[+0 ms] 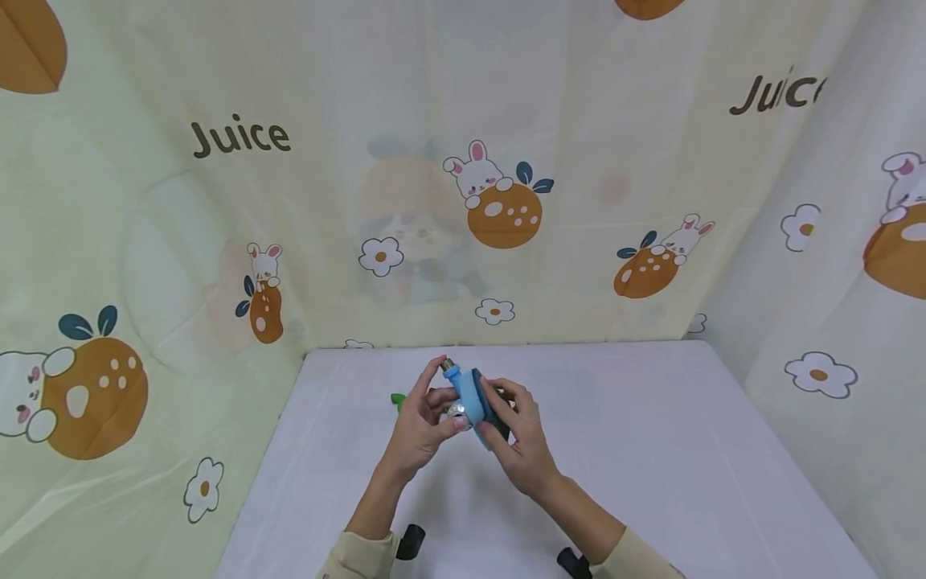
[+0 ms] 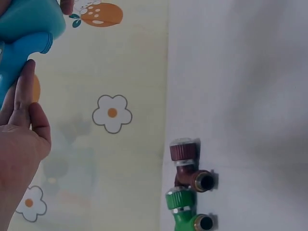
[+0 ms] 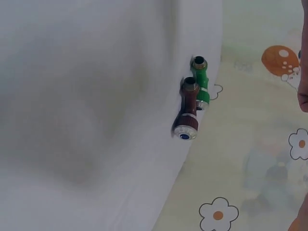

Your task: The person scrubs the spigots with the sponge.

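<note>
My left hand point(image 1: 417, 426) grips a blue angle valve point(image 1: 456, 378) with a silvery knob, its threaded end tipped up. In the left wrist view, the valve point(image 2: 21, 53) lies along the fingers of my left hand point(image 2: 24, 139). My right hand point(image 1: 522, 442) holds a rounded light-blue block with a dark side, like a sponge point(image 1: 472, 396), against the valve. This block point(image 2: 36, 19) shows as smooth teal at the top left corner of the left wrist view. Only the edge of my right hand point(image 3: 304, 77) enters the right wrist view.
A green valve point(image 3: 201, 82) and a brown valve point(image 3: 189, 103) lie side by side on the white table point(image 1: 651, 450), near its far edge. The head view shows a bit of the green valve point(image 1: 398, 400) beside the left hand. A patterned curtain point(image 1: 564, 265) hangs behind.
</note>
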`<action>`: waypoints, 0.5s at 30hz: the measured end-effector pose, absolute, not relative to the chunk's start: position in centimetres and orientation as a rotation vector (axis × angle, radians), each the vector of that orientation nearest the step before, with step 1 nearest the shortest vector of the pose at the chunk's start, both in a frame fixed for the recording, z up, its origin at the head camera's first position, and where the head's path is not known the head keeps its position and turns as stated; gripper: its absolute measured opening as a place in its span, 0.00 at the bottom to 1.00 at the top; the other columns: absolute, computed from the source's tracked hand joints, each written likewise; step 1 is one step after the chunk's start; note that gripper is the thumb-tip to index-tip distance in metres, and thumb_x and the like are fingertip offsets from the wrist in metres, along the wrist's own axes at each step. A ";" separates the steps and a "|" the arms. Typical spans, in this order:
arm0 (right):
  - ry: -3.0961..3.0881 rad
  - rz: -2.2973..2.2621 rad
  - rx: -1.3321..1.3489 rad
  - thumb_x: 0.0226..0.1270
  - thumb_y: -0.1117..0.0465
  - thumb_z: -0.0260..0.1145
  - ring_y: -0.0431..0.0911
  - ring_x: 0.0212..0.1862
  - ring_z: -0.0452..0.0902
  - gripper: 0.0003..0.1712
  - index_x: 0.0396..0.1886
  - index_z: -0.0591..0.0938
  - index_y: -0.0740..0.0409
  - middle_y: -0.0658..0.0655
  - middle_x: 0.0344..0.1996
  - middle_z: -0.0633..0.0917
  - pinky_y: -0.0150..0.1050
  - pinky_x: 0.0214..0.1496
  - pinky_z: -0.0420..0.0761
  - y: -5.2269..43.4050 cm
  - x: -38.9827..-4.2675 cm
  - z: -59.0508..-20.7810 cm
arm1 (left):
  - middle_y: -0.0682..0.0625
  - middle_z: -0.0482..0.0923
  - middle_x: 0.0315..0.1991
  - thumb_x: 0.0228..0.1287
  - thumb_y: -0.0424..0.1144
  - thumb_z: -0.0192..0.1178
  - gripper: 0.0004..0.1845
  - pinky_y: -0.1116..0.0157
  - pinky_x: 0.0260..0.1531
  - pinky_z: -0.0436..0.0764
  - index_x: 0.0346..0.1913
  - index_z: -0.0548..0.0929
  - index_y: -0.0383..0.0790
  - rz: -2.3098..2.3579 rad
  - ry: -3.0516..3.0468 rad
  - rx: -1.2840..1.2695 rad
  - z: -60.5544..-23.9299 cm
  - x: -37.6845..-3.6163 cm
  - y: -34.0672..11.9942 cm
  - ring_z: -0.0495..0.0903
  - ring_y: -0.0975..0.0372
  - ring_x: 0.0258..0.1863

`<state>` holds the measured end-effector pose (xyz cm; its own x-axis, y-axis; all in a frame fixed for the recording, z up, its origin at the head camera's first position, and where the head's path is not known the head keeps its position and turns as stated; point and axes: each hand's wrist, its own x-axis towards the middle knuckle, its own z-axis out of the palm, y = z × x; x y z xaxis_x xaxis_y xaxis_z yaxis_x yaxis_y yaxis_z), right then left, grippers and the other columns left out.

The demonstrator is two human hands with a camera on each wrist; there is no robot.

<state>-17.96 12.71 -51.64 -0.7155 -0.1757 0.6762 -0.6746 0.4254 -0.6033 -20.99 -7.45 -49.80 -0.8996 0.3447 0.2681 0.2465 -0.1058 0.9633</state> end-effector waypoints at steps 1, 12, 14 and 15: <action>-2.165 1.210 0.708 0.70 0.63 0.64 0.52 0.64 0.67 0.35 0.77 0.72 0.52 0.60 0.70 0.72 0.47 0.59 0.69 12.7 -18.0 -51.6 | 0.39 0.83 0.61 0.64 0.37 0.74 0.50 0.66 0.60 0.81 0.82 0.56 0.59 2.185 2.049 0.678 -49.8 -21.0 -7.4 0.85 0.60 0.56; -2.184 0.963 0.637 0.68 0.58 0.66 0.57 0.62 0.72 0.35 0.75 0.74 0.52 0.64 0.65 0.76 0.53 0.53 0.68 12.9 -18.4 -52.2 | 0.36 0.74 0.62 0.62 0.33 0.74 0.49 0.67 0.54 0.85 0.80 0.59 0.60 2.215 2.040 0.658 -49.6 -20.9 -7.6 0.85 0.58 0.55; -2.194 0.928 0.605 0.68 0.57 0.67 0.58 0.60 0.73 0.35 0.75 0.75 0.53 0.66 0.63 0.77 0.52 0.51 0.68 12.9 -18.5 -52.5 | 0.35 0.75 0.62 0.61 0.32 0.74 0.49 0.68 0.55 0.83 0.80 0.59 0.57 2.232 2.039 0.673 -49.6 -20.9 -7.6 0.85 0.58 0.54; -2.204 0.911 0.589 0.68 0.56 0.68 0.58 0.59 0.73 0.34 0.74 0.76 0.53 0.66 0.62 0.77 0.51 0.50 0.68 12.9 -18.6 -52.6 | 0.35 0.76 0.62 0.61 0.32 0.74 0.49 0.68 0.56 0.82 0.80 0.59 0.56 2.242 2.040 0.678 -49.6 -20.8 -7.6 0.85 0.58 0.54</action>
<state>-18.57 12.87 -52.60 -0.6726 -0.1471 0.7252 -0.6163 0.6537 -0.4390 -20.85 -7.64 -49.57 -0.9043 0.3117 0.2918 0.2612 -0.1368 0.9556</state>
